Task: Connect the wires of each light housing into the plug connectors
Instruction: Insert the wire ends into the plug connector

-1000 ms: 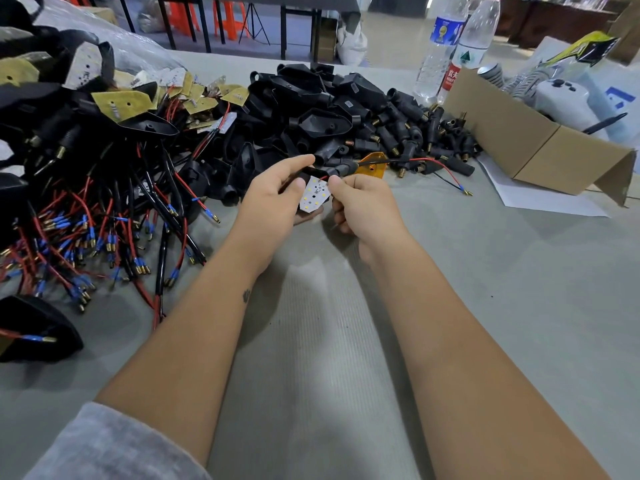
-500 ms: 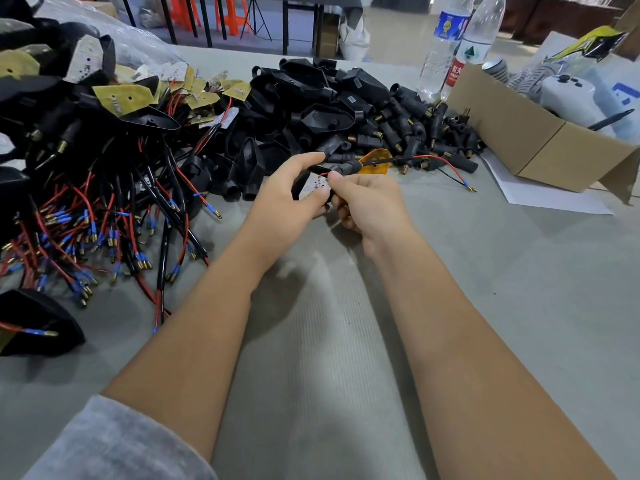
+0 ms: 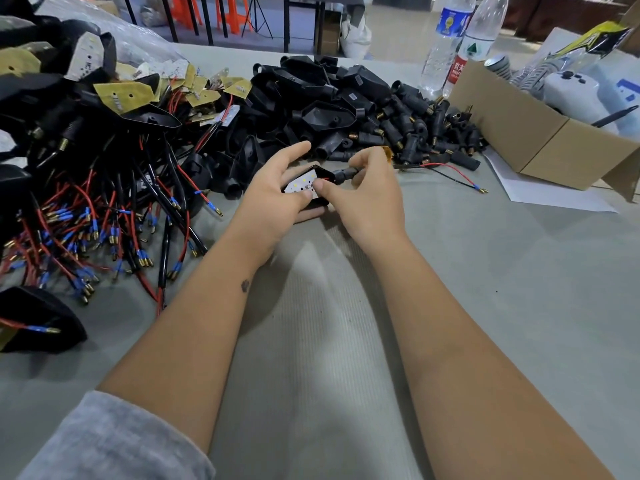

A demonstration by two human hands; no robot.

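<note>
Fingers (image 3: 320, 186) of both hands closed around light housing (image 3: 304, 183), stem (image 3: 344, 174) pointing up-right.

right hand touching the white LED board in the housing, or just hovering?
Touching. The head view shows the right hand with its thumb tip pressed on the white LED board, no gap visible, while the left hand cradles the housing.

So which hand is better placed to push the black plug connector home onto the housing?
Right, probably. The right hand already pinches the black cylindrical plug connector, while the left hand cradles the black light housing with its white LED board, steadying it.
</note>
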